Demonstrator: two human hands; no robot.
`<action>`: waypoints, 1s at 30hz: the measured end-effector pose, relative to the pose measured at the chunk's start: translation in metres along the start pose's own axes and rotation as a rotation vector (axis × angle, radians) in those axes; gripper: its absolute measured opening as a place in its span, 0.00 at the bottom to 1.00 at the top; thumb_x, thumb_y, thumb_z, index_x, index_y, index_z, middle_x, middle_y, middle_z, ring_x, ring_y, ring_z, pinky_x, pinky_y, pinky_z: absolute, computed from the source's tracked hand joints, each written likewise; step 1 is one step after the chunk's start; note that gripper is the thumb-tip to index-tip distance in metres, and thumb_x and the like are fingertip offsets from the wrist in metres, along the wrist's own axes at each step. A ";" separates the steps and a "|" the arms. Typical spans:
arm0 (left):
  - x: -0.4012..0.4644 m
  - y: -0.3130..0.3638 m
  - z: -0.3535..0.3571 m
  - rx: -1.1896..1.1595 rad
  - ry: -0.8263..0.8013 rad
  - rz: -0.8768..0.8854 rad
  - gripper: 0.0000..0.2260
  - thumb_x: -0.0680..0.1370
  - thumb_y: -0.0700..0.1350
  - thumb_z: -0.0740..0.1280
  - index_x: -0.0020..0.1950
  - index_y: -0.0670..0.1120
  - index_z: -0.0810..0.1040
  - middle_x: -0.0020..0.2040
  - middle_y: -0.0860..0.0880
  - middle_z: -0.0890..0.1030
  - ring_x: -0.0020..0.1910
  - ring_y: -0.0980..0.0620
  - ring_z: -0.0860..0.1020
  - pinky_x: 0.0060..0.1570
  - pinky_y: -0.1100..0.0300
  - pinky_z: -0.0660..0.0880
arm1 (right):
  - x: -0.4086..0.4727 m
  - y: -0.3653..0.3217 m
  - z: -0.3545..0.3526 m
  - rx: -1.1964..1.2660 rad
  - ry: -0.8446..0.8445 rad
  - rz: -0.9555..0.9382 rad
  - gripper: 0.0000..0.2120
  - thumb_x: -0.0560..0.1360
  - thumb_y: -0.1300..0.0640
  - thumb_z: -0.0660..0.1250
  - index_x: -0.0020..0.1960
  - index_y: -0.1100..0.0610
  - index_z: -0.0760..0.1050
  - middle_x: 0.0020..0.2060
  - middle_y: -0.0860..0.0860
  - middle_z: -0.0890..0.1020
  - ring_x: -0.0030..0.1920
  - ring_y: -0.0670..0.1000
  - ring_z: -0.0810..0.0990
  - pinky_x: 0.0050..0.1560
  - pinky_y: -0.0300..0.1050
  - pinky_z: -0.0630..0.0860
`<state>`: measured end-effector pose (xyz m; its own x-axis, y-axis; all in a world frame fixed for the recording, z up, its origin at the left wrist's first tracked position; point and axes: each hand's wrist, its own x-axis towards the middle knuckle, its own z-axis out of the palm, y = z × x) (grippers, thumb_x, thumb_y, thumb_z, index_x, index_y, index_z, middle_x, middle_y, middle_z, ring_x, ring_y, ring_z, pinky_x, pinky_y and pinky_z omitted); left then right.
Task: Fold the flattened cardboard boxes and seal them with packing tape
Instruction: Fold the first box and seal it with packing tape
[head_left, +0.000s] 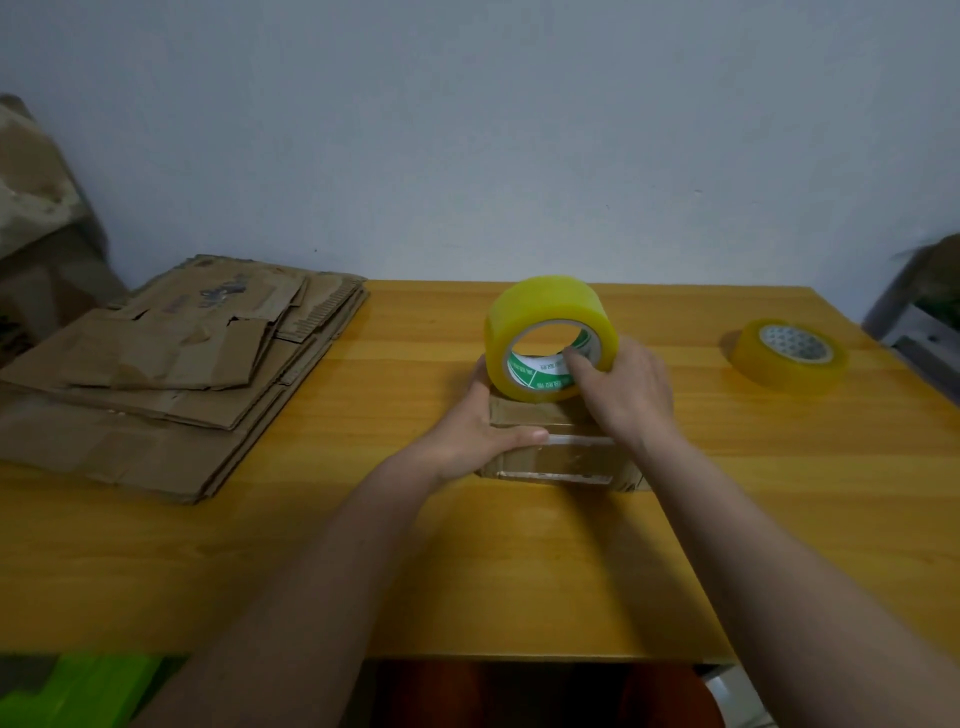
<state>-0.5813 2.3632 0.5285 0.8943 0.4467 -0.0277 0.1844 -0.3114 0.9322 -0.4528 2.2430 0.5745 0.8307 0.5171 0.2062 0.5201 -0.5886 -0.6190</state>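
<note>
The small folded box (550, 452) sits on the yellow table (519, 571), and everything else is placed from it. A strip of clear tape already shines along its near edge.

On the box's left side, the left hand (483, 426) grips it, thumb laid across the top and fingers wrapped around the side. If that hold loosens while tape is drawn, the light box will likely skid or tip and the strip will go on crooked.

On the box's far top edge stands the large tape roll (550, 338), the right hand (623, 389) grasping it with a finger hooked into the core. Pulled at an angle, the tape could wrinkle or stick to itself.

A second roll (789, 353) lies flat well to the box's right. The flattened boxes (171, 374) are stacked well to its left.
</note>
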 end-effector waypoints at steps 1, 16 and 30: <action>-0.001 -0.001 0.002 -0.098 -0.010 -0.023 0.44 0.72 0.49 0.75 0.78 0.54 0.49 0.70 0.54 0.69 0.68 0.54 0.71 0.67 0.57 0.70 | 0.001 -0.002 -0.003 0.060 -0.030 -0.002 0.12 0.75 0.43 0.62 0.43 0.51 0.75 0.50 0.57 0.79 0.58 0.63 0.73 0.60 0.60 0.70; 0.011 0.007 -0.006 0.398 -0.049 0.036 0.53 0.69 0.62 0.72 0.79 0.51 0.37 0.79 0.55 0.37 0.78 0.54 0.42 0.76 0.53 0.47 | 0.014 0.018 -0.023 0.405 0.003 0.019 0.03 0.76 0.60 0.64 0.46 0.58 0.76 0.37 0.53 0.78 0.42 0.55 0.75 0.42 0.47 0.69; 0.028 0.043 0.022 0.998 0.007 -0.011 0.62 0.60 0.75 0.69 0.79 0.45 0.40 0.80 0.48 0.47 0.78 0.48 0.45 0.77 0.49 0.45 | 0.009 0.035 -0.018 0.560 0.070 0.046 0.04 0.76 0.59 0.66 0.43 0.55 0.77 0.38 0.51 0.80 0.40 0.51 0.77 0.41 0.45 0.73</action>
<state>-0.5399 2.3441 0.5598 0.8886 0.4578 -0.0292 0.4538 -0.8679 0.2019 -0.4236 2.2156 0.5687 0.8710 0.4452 0.2078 0.3142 -0.1796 -0.9322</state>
